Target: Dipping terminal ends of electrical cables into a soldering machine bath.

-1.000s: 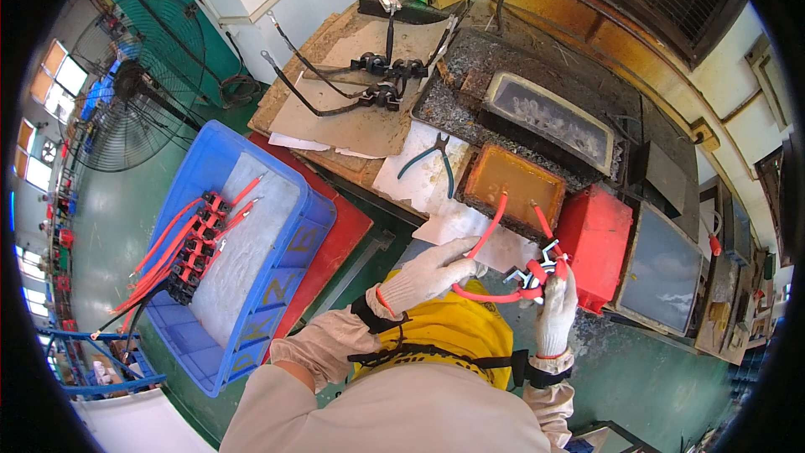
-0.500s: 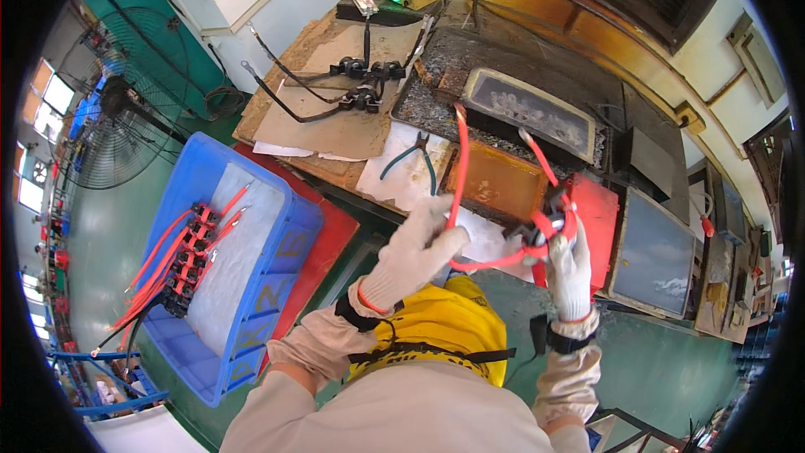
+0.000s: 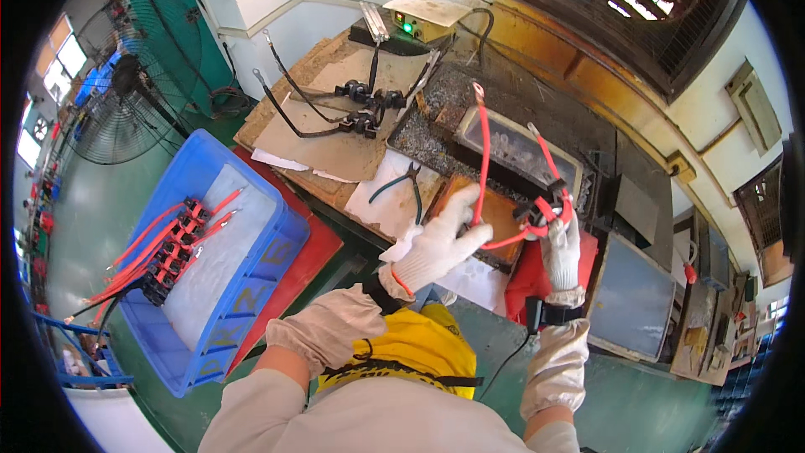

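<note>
My left hand (image 3: 446, 243), in a white knit glove, pinches a thick red cable (image 3: 485, 147) whose bare metal lug points up and away. My right hand (image 3: 561, 253), gloved too, grips the black part (image 3: 532, 214) that the cable runs into, along with a loop of red cable around it. A second red length rises from that hand, its silvery tip over the glass-like rectangular tray (image 3: 524, 147). Beneath the hands lie an amber-coloured pan (image 3: 495, 231) and a red panel (image 3: 521, 287). Cutting pliers (image 3: 415, 184) with dark green handles rest on white paper beside my left hand.
Black cable assemblies (image 3: 360, 122) lie on cardboard at the back left, near a control box (image 3: 419, 27) with a green light. A blue crate (image 3: 281, 256) at left holds several red-cabled black parts (image 3: 172, 252). A caged fan (image 3: 126, 75) stands beyond.
Both hands have moved farther forward over the bench, carrying the red cable and black part. The lug ends now reach higher over the rectangular tray. My view has also shifted.
</note>
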Tool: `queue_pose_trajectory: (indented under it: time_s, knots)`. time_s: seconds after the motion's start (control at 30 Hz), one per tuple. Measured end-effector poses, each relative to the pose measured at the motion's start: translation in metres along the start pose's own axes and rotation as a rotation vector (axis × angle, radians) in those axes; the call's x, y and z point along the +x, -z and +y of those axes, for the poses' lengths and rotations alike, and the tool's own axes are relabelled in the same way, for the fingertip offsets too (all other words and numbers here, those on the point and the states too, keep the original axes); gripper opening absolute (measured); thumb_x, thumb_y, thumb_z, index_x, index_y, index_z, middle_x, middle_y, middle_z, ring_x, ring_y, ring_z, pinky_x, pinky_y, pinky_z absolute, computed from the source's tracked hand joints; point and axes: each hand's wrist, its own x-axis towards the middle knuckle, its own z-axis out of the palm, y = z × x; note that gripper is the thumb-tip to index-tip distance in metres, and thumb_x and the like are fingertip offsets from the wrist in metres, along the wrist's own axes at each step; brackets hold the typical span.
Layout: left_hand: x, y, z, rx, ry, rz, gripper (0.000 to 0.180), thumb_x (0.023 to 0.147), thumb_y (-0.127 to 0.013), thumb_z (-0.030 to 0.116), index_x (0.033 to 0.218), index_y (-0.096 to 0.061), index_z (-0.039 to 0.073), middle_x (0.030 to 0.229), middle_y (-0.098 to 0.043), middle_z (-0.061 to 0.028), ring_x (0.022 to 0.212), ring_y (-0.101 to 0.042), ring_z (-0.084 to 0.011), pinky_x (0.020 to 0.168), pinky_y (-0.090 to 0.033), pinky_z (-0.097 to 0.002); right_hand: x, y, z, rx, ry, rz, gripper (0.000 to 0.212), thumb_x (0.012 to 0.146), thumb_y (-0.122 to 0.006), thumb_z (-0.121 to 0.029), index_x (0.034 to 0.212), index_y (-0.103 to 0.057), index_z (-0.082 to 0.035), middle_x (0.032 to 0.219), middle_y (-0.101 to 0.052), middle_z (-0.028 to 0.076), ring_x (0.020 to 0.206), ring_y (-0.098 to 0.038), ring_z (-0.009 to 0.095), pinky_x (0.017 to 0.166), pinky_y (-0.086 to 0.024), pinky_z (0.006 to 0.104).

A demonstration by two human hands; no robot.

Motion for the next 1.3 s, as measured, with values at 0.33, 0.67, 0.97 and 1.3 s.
queue_pose_trajectory:
  time_s: [0.33, 0.67, 0.97, 1.3]
  knots:
    - [0.037, -0.041, -0.011, -0.002, -0.010, -0.172, 0.056, 0.088, -0.056, 0.018, 0.134, -0.031, 0.001, 0.114, -0.052, -0.0169, 0.105, -0.052, -0.0207, 0.089, -0.043, -0.0316, -0.013, 0.045, 0.002, -0.183, 0.120, 0.282, 0.047, 0.091, -0.051, -0.021, 0.131, -0.037, 0.000, 0.094, -0.057, 0.007, 0.065, -0.054, 0.010, 0.054, -0.048, 0.0235]
    - [0.054, -0.050, -0.021, -0.002, 0.092, -0.215, 0.048, 0.086, -0.057, 0.024, 0.127, -0.044, 0.004, 0.094, -0.058, -0.0066, 0.066, -0.049, -0.0074, 0.056, -0.041, -0.0231, -0.008, 0.040, 0.000, -0.173, 0.086, 0.437, 0.038, 0.091, -0.054, -0.024, 0.122, -0.046, -0.004, 0.087, -0.055, 0.000, 0.064, -0.050, 0.006, 0.049, -0.042, 0.0191]
    - [0.055, -0.047, -0.008, -0.054, 0.182, -0.229, 0.045, 0.084, -0.057, 0.027, 0.122, -0.048, 0.005, 0.082, -0.056, -0.0016, 0.063, -0.046, -0.0053, 0.053, -0.039, -0.0218, -0.007, 0.045, 0.003, -0.208, 0.065, 0.455, 0.041, 0.093, -0.051, -0.029, 0.125, -0.044, -0.004, 0.093, -0.062, 0.006, 0.060, -0.052, 0.007, 0.044, -0.040, 0.0188]
    - [0.060, -0.039, 0.000, -0.052, 0.199, -0.266, 0.043, 0.084, -0.056, 0.028, 0.120, -0.050, 0.005, 0.078, -0.053, -0.0013, 0.061, -0.047, -0.0074, 0.054, -0.039, -0.0225, -0.006, 0.042, 0.000, -0.250, 0.063, 0.471, 0.037, 0.093, -0.050, -0.027, 0.122, -0.046, -0.003, 0.089, -0.062, 0.004, 0.059, -0.053, 0.006, 0.042, -0.038, 0.0182]
